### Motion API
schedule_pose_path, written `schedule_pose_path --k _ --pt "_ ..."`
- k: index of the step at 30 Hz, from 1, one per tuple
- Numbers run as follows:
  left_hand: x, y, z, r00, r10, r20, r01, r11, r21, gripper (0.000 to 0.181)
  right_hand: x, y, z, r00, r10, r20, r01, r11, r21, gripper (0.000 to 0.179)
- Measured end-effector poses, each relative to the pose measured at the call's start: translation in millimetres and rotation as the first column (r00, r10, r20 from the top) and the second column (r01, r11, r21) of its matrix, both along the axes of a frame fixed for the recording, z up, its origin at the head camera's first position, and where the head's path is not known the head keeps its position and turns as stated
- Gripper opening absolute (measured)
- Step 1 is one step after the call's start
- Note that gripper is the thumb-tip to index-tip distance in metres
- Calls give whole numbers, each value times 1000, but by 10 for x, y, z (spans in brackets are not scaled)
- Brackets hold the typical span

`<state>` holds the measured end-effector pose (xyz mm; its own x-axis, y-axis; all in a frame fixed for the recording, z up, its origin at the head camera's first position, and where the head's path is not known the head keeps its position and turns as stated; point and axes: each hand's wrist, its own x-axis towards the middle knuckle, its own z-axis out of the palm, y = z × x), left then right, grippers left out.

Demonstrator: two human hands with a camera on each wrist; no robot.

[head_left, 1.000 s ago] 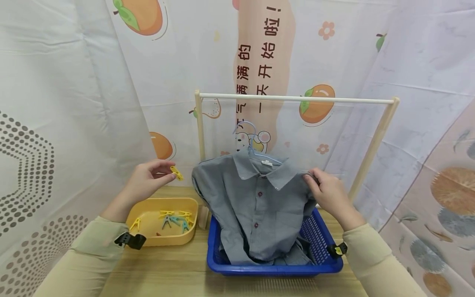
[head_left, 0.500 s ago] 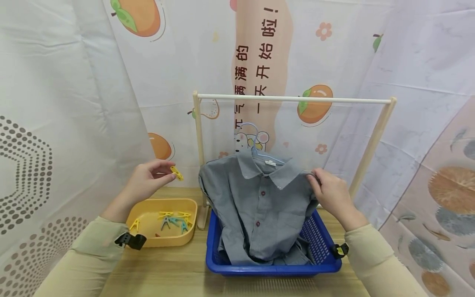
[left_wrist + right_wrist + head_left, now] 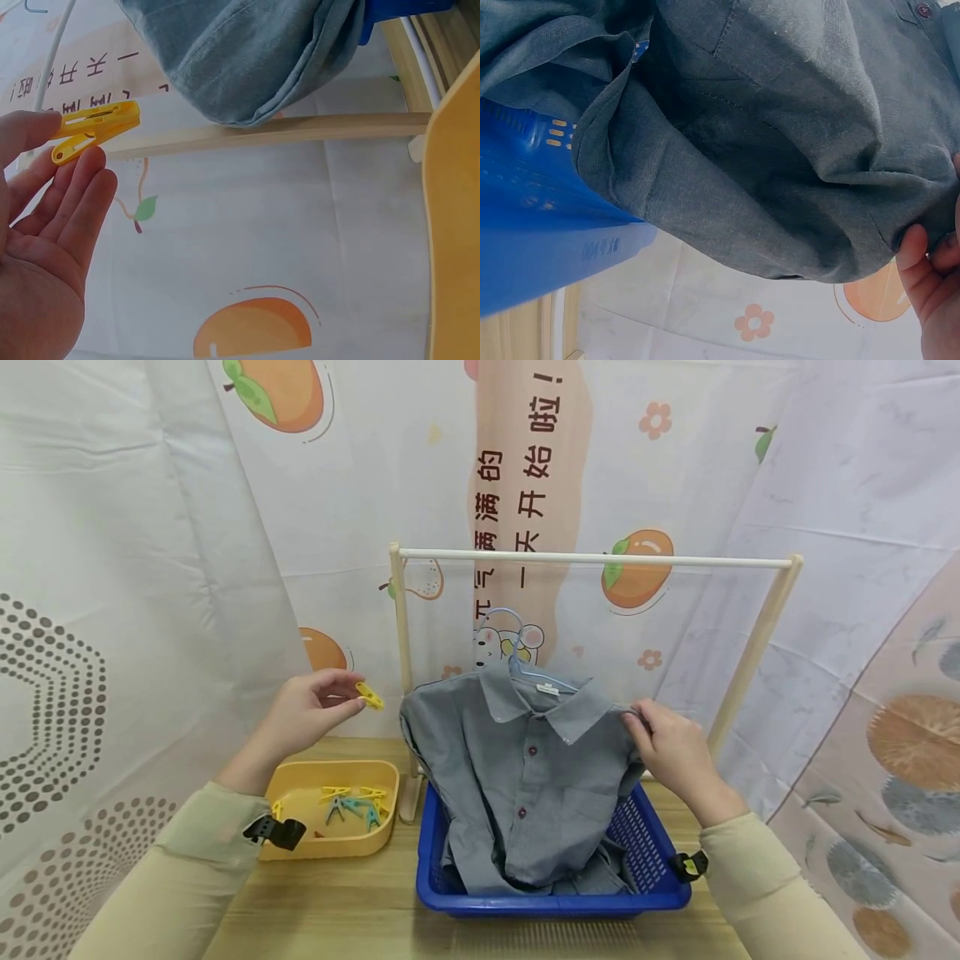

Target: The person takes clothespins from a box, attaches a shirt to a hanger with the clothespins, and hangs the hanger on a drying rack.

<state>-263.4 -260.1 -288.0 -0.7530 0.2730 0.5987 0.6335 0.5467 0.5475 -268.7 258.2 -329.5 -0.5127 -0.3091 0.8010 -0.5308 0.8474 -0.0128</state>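
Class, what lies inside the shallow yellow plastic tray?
Yellow plastic clothespins, teal plastic clothespins and a tiny red piece; a black wrist camera hides part of the tray's near-left corner.

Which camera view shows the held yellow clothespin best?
The left wrist view: the yellow clothespin appears large, pinched in the left hand. The head view shows it small; the right wrist view, not at all.

left fingers (image 3: 88,214) pinch yellow clothespin (image 3: 109,120) | grey-blue cloth (image 3: 255,64) overlaps wooden bar (image 3: 330,129) | yellow tray (image 3: 459,217) at right edge

Laundry nook: printed drapes (image 3: 360,485), clothes rack (image 3: 592,558), shirt (image 3: 558,777) on hanger (image 3: 515,663), basket (image 3: 555,906).
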Motion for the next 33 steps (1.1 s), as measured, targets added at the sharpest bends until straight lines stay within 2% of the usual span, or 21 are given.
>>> schedule_pose_path --k 7,14,25,33 --pt "-71 71 62 1000 0 2 1 1000 -19 29 13 7 4 1000 5 -2 -5 1000 -2 13" --pt "-88 157 132 1000 -4 1 4 998 -60 31 17 13 8 1000 15 -5 -15 1000 -6 13" --pt "-167 258 175 999 -18 -31 16 997 -79 29 10 32 6 1000 21 -2 -21 1000 -5 10" --pt "-216 336 179 995 -40 -87 34 997 -72 26 13 41 0 1000 15 4 -15 1000 -2 12"
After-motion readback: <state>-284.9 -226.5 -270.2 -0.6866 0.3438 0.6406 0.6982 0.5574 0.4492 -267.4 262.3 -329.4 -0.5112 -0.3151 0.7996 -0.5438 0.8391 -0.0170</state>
